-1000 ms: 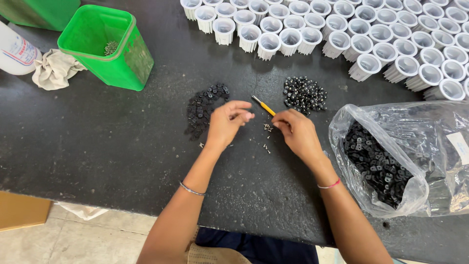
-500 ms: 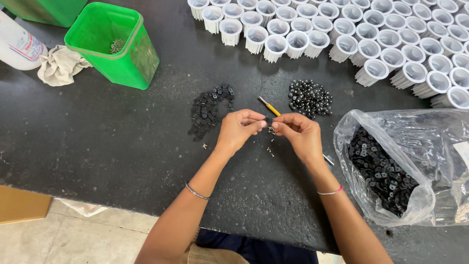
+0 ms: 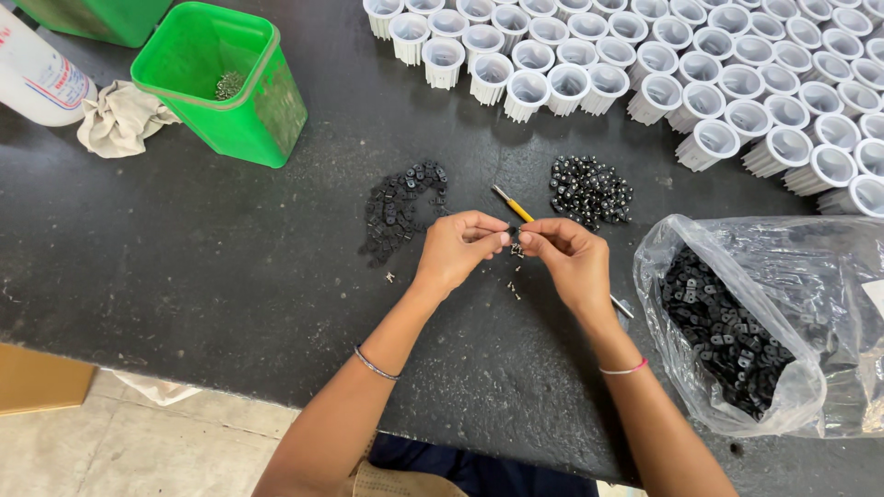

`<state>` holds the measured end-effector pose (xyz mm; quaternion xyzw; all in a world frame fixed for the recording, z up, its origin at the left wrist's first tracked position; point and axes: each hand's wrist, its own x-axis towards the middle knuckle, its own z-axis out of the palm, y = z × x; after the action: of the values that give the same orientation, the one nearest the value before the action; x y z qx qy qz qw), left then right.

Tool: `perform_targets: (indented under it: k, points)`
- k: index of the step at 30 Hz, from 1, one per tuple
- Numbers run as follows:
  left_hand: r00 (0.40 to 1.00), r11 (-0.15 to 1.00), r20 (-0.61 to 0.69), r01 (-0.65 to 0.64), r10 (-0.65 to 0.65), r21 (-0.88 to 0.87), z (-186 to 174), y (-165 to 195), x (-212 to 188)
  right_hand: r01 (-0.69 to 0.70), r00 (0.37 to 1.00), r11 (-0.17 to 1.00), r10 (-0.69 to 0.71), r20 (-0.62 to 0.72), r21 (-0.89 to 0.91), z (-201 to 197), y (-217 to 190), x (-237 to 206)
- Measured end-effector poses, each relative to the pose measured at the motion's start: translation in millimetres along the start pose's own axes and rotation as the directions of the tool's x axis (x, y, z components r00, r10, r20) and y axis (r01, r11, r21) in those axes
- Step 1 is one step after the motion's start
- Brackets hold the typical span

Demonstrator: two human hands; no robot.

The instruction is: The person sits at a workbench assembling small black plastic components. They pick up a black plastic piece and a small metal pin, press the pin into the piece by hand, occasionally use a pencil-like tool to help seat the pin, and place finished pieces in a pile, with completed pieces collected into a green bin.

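Observation:
My left hand (image 3: 458, 248) and my right hand (image 3: 571, 260) meet fingertip to fingertip over the black table, pinching a small black part (image 3: 514, 235) between them. A pile of flat black pieces (image 3: 398, 207) lies just left of my left hand. A heap of shiny black round pieces (image 3: 589, 189) sits above my right hand. A yellow-handled tool (image 3: 514, 204) lies between the two heaps, partly hidden under my right hand. A few tiny metal bits (image 3: 512, 291) lie on the table below my fingers.
A clear plastic bag (image 3: 783, 313) of black pieces lies at the right. Several white ribbed cups (image 3: 700, 74) fill the far right. A green bin (image 3: 221, 83) stands at the far left beside a crumpled cloth (image 3: 118, 118) and a white bottle (image 3: 37, 78).
Both hands lifted slightly off the table and came together, fingertips now touching around the small black part. The piles and bag have not moved.

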<state>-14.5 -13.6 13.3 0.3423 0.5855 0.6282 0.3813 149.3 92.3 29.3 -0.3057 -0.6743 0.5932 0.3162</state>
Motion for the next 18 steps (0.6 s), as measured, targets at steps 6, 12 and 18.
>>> perform_targets:
  k: [6,12,18]
  points:
    - [1.0,1.0,-0.004,-0.012,0.012,0.01,2.2,3.9,-2.3,0.039,0.999,0.997,-0.04,-0.011,-0.065,4.5,-0.8,-3.4]
    - [1.0,0.998,-0.01,-0.01,0.01,0.061,4.1,9.3,-5.2,0.047,0.998,0.991,-0.05,-0.024,-0.128,7.8,-7.6,-6.7]
    - [0.992,0.994,0.053,-0.113,0.112,0.014,6.2,11.9,-6.6,0.047,0.999,0.999,-0.048,-0.012,-0.027,5.2,-6.3,-5.6]
